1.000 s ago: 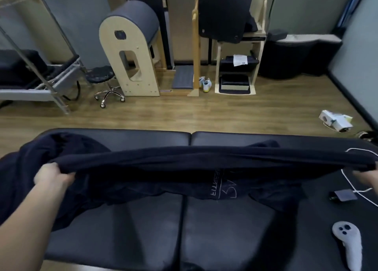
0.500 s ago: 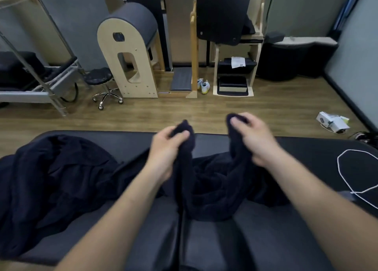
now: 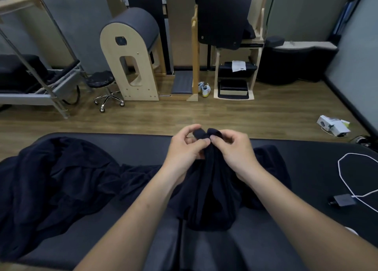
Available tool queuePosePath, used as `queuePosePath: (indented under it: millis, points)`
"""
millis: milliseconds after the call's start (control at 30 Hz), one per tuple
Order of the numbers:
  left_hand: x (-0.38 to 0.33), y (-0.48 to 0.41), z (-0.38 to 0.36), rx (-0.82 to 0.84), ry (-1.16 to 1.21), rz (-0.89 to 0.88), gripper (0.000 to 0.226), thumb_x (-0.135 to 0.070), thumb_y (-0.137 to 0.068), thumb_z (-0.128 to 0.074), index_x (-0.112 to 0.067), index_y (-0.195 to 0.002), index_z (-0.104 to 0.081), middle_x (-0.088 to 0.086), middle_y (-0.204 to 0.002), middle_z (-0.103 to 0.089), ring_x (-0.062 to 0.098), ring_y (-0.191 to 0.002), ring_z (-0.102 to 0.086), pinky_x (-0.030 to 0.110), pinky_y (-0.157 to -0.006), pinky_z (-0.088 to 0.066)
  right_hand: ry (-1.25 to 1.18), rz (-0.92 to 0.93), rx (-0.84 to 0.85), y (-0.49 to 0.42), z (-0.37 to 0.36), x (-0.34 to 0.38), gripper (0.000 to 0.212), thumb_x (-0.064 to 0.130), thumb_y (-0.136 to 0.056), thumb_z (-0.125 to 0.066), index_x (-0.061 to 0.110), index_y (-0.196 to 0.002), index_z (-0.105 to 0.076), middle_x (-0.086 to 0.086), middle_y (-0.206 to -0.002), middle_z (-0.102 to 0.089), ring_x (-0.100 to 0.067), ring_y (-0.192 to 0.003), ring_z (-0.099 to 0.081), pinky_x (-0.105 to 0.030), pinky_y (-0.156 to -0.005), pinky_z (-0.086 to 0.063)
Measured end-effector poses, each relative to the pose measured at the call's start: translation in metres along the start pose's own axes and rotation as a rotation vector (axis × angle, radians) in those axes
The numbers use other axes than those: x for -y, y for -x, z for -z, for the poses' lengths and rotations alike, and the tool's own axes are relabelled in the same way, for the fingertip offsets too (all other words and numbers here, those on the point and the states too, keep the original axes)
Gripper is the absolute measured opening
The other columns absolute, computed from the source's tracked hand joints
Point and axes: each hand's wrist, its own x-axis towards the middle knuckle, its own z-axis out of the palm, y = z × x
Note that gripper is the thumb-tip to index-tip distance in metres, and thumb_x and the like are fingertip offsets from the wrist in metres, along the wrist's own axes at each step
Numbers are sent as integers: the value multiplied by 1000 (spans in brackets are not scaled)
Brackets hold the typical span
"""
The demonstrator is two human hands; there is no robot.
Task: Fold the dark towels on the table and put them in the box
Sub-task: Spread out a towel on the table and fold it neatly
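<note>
towel (image 3: pixel 212 191) corners pinched btw both hands

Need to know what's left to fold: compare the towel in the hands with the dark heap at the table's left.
The held towel is raised, its corners pinched by the left hand and right hand; the heap lies loose on the table. The held towel hangs doubled in a narrow drape; the heap sprawls wide and crumpled. Both are dark cloth.

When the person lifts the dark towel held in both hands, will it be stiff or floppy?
Probably floppy: the dark towel hangs in deep folds below the left hand and right hand, which pinch its top. Likely not slippery: its surface looks matte. Its lower end may drag on the table.
</note>
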Motion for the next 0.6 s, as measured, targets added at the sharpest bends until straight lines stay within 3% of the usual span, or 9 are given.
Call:
queuePosePath:
  millis: [167, 267, 400, 500, 600]
  points:
    - [-10, -1, 5, 170, 138, 36, 42, 13, -94, -37, -1, -120, -67, 10, -76, -69, 19, -68, -66, 29, -65, -59, -36, 39, -26, 0, 9, 7, 18, 7, -91, -68, 22, -84, -74, 5, -76, -74, -6, -73, -67, -23, -70, -53]
    - [-11, 0, 3, 149, 70, -12, 27, 13, -93, -54, 3, -114, -68, 16, -85, -69, 18, -70, -68, 24, -65, -58, -72, 19, 12, 1, 11, 8, 17, 8, -92, -66, 21, -85, -75, 1, -80, -74, -10, -75, -67, -29, -72, -54]
    - [-12, -1, 1, 94, -49, -71, 12, 8, -90, -67, -4, -91, -70, 10, -68, -68, 13, -56, -65, 23, -58, -57, -92, 8, 65, 3, 14, 11, 16, 8, -94, -62, 16, -89, -75, -8, -87, -74, -15, -80, -67, -33, -75, -54]
    - [-14, -4, 3, 74, -274, -179, 21, -6, -87, -75, -22, -76, -72, -3, -62, -62, 8, -56, -55, 21, -58, -48, -150, -1, 107, 5, 17, 17, 18, 5, -95, -60, 15, -88, -74, -8, -85, -73, -16, -77, -67, -26, -69, -54]
    - [-14, -8, 3, 73, -444, -313, 26, -10, -87, -76, -30, -74, -68, -10, -81, -57, 6, -71, -50, 21, -71, -42, -218, -4, 145, 6, 21, 20, 19, 1, -95, -59, 12, -88, -73, -8, -84, -73, -16, -77, -67, -25, -69, -54]
